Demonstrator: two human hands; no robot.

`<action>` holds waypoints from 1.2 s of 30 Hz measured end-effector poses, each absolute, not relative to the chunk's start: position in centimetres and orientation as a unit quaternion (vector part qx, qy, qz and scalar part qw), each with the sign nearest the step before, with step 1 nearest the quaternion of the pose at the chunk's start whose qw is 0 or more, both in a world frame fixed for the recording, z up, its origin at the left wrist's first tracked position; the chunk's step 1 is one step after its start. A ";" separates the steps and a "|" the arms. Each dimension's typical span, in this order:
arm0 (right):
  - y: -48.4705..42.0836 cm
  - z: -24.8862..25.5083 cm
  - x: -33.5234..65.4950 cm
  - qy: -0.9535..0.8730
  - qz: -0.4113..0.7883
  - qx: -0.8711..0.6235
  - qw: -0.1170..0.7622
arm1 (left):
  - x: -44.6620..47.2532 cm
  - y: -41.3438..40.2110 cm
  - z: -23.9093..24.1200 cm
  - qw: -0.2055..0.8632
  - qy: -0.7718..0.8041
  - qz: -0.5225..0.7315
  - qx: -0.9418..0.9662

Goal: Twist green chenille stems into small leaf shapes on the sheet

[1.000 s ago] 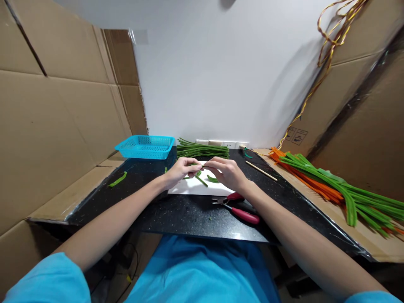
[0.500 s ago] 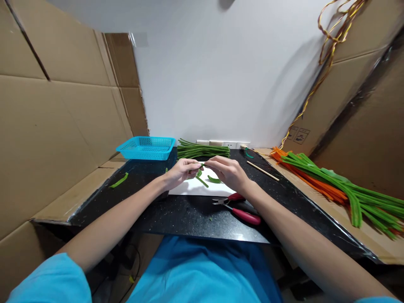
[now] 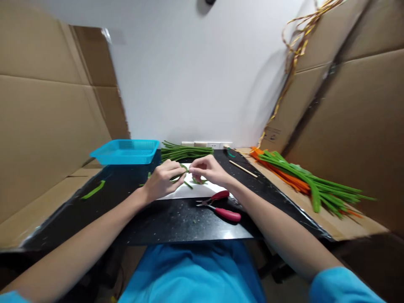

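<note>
My left hand point(image 3: 166, 177) is closed around a fuzzy green pipe cleaner point(image 3: 183, 166), whose end sticks out between thumb and fingers. The fingertips of my right hand point(image 3: 207, 169) pinch at that same end, so both hands meet over a white sheet point(image 3: 176, 195). Short green pieces point(image 3: 188, 185) lie on the sheet below the hands, partly hidden by them. Just in front of the sheet, red-handled cutting pliers point(image 3: 227, 214) rest on the black tabletop with their jaws apart, pointing left.
A blue plastic basket point(image 3: 126, 158) stands at the back left, beside a bundle of dark green stems point(image 3: 186, 152). A thin wooden stick point(image 3: 243, 168) lies to the right. Green strips point(image 3: 303, 170) and orange strips point(image 3: 288, 180) lie on cardboard. One green strip point(image 3: 94, 190) is at left.
The view has turned rightward, so things appear further left. My left hand has rolled over with its back more upward, and my right fingers have shifted to a pinch on the pipe cleaner's end.
</note>
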State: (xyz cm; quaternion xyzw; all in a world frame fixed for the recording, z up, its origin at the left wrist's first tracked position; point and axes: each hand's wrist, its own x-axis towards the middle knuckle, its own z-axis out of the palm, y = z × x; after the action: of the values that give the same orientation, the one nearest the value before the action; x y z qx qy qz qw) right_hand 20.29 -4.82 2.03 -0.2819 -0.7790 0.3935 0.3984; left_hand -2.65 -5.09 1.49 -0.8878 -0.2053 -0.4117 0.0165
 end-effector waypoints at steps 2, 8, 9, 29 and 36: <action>-4.7 2.1 20.7 -0.759 0.480 -0.270 0.348 | -3.0 -4.8 1.4 0.062 -0.155 -0.337 -0.926; -4.4 1.7 21.0 -0.741 0.478 -0.300 0.364 | -3.1 -3.4 0.0 -0.005 -0.149 -0.393 -0.907; -4.5 1.7 20.9 -0.740 0.457 -0.309 0.386 | -2.9 -3.4 -0.2 -0.054 -0.191 -0.427 -0.882; -4.5 1.0 20.0 -0.818 0.151 -0.271 0.485 | -1.2 -3.8 -0.1 -0.547 -0.275 -0.486 -0.624; -4.5 1.7 19.9 -0.686 0.494 -0.303 0.440 | -1.8 -4.3 0.7 -0.222 -0.259 -0.476 -0.811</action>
State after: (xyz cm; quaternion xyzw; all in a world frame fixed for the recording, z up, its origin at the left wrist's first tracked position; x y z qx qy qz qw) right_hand 19.91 -4.50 1.68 -0.3032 -0.6859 0.4942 0.4397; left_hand -1.83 -4.30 0.72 -0.8109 -0.2587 -0.4755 -0.2223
